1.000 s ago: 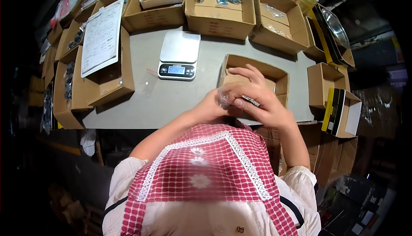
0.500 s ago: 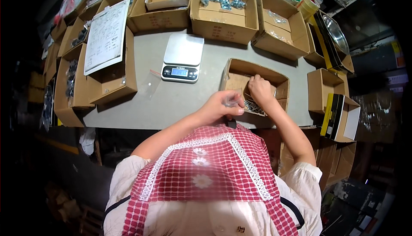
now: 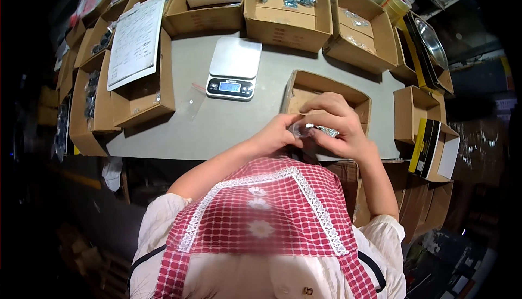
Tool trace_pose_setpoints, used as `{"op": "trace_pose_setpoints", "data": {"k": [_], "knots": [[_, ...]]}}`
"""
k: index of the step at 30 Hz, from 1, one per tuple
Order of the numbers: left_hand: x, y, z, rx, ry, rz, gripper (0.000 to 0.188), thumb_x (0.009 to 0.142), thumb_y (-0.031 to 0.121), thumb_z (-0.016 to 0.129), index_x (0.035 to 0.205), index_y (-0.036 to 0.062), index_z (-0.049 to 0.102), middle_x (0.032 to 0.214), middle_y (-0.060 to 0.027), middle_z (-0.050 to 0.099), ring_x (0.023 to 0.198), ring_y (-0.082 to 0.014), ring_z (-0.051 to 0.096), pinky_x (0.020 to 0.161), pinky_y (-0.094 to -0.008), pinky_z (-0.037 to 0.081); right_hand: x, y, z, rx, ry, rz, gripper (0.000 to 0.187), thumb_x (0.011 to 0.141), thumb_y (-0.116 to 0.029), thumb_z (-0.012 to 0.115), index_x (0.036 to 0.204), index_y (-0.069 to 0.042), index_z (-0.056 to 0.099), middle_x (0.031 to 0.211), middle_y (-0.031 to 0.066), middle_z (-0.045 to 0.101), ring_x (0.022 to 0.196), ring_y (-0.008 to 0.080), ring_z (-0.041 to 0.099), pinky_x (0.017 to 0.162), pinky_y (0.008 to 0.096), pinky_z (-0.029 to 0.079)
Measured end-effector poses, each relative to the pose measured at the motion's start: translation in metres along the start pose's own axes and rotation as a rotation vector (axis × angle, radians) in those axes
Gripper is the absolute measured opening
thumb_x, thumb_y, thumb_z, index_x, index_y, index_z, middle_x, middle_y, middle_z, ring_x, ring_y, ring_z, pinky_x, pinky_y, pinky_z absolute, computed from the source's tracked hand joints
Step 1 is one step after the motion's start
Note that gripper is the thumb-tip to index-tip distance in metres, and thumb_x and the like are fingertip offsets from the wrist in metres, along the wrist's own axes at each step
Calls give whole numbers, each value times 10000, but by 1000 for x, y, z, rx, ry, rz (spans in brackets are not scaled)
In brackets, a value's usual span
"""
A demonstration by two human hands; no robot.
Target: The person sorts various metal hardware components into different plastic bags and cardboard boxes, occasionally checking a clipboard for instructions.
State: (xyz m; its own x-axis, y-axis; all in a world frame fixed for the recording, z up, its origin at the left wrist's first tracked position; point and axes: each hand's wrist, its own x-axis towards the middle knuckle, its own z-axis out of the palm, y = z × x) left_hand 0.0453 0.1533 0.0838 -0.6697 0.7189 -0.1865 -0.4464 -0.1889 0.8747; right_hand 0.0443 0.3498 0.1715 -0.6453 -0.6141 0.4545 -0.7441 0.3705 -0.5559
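My left hand (image 3: 280, 135) is closed on a small clear plastic bag (image 3: 297, 129) at the near side of an open cardboard box (image 3: 361, 99). Over that box curls my right hand (image 3: 342, 125), its thumb and fingertips meeting the bag's mouth. Something small and silvery (image 3: 309, 126) glints at those fingertips; its exact shape is unclear. More shiny thin metal pieces (image 3: 328, 131) show below the right fingers, partly hidden, and I cannot tell whether they lie in the box or in the hand.
A digital kitchen scale (image 3: 235, 68) stands left of the box. Beside it lies a flat clear bag (image 3: 194, 102) with a small piece inside. Written sheets (image 3: 136, 43) rest across boxes at left. Cardboard boxes (image 3: 288, 27) with bagged hardware line the back; smaller boxes (image 3: 418, 115) stand at right.
My right hand has come up out of the cardboard box and moved left and nearer, to the bag. The left hand keeps hold of the bag in about the same place.
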Motion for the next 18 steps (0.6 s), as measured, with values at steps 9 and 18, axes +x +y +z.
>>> {"op": "trace_pose_setpoints", "data": {"k": [9, 18], "knots": [[4, 2, -4, 40, -81, -16, 160, 790, 35, 767, 935, 48, 699, 992, -20, 672, 981, -137, 609, 945, -295, 453, -82, 132, 41, -622, -391, 729, 242, 781, -226, 697, 872, -2, 677, 974, 218, 665, 885, 387, 670, 783, 467, 549], [5, -2, -8, 44, -25, -49, 211, 810, 62, 752, 1012, 52, 692, 994, 1, 647, 990, -118, 583, 931, -284, 444, -51, 143, 69, -1047, -307, 385, 73, 793, -146, 626, 814, -80, 653, 825, 106, 662, 735, 250, 704, 589, 383, 554]]}}
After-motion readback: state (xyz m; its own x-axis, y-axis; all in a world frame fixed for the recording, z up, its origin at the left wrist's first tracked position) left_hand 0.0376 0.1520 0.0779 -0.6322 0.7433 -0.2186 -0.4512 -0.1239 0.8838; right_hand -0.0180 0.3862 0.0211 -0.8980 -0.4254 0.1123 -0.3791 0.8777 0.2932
